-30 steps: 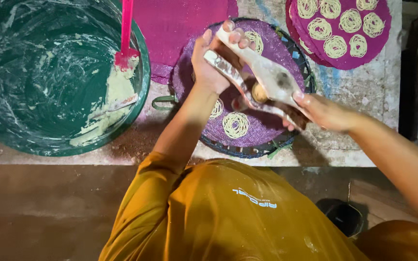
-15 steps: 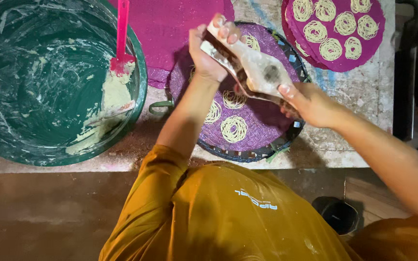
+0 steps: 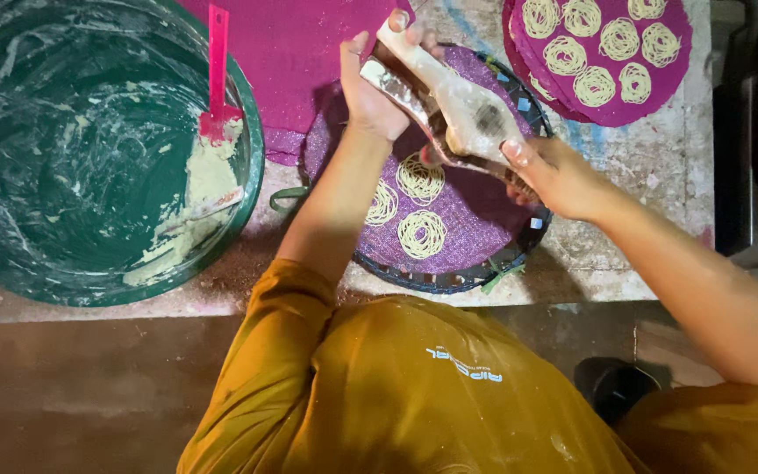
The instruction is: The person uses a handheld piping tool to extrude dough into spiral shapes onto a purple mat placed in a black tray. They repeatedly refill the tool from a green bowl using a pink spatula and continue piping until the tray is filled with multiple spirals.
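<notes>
Both hands grip a long wooden noodle press (image 3: 458, 110), held slantwise over a round woven tray (image 3: 449, 281) lined with purple cloth. My left hand (image 3: 375, 83) clasps the press's far handles. My right hand (image 3: 554, 175) closes on the near handles. Under the press lie three small coils of pale noodle strands (image 3: 421, 233) on the purple cloth. A thin thread of dough hangs below the press toward the coil in the middle.
A big green basin (image 3: 247, 167) at the left holds pale dough and a red spatula (image 3: 218, 79). A second purple tray (image 3: 603, 105) with several noodle coils sits at the top right. A magenta cloth (image 3: 296, 53) lies between them. The stone slab edge (image 3: 221, 303) runs below.
The press and both hands have shifted a little up and left over the tray. A third coil has formed on the purple cloth beneath it.
</notes>
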A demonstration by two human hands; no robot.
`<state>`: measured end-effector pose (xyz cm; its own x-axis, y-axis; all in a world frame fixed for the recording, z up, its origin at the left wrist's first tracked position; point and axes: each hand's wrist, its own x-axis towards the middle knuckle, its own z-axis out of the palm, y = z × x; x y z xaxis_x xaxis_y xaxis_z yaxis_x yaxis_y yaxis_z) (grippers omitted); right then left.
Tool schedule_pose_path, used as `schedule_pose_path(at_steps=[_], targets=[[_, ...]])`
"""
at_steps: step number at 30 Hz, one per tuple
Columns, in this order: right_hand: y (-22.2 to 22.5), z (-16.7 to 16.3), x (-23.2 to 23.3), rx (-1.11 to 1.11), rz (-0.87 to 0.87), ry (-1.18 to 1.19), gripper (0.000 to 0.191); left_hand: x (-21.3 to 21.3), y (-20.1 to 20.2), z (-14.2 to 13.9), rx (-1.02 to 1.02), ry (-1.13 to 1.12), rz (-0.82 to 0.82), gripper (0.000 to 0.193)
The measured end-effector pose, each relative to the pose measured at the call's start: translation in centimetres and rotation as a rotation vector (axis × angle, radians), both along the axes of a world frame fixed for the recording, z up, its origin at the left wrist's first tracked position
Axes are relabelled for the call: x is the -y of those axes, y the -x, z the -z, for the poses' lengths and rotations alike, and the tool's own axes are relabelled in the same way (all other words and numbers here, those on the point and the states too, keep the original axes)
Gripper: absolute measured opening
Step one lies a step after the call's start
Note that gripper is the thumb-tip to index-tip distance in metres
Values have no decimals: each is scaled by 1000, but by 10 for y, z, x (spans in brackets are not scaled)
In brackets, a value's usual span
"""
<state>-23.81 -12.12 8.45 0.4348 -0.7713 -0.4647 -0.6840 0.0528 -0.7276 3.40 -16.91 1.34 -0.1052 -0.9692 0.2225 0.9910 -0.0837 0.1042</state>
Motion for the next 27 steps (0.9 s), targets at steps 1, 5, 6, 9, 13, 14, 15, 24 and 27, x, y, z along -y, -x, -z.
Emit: schedule_pose_path(at_steps=[1, 5, 6, 9, 13, 14, 15, 24, 27], targets=[[1, 4, 0, 22, 19, -30, 61, -1, -3, 2, 95, -136, 36, 50], [10, 15, 1, 101, -31, 21, 59, -12, 2, 23, 847, -499, 189, 65], [11, 18, 2, 108, -21, 28, 58, -18, 4, 31, 1077, -477, 301, 64], [12, 29, 5, 101, 39, 53, 54, -35, -1, 46, 1144, -306, 349, 78], [22, 46, 11, 105, 87, 187, 53, -68, -14, 50, 1768, -33, 102, 68], [28, 48, 12, 103, 110, 163, 54, -80, -17, 47, 2052, 102, 60, 71], [36, 49, 12, 101, 133, 138, 55, -88, -19, 42, 2331, 251, 14, 74], [75, 29, -7, 228, 71, -427, 68, -41, 1, -13, 363, -145, 155, 69], [73, 14, 4, 113, 113, -502, 73, -5, 31, -16, 19, -39, 155, 62]])
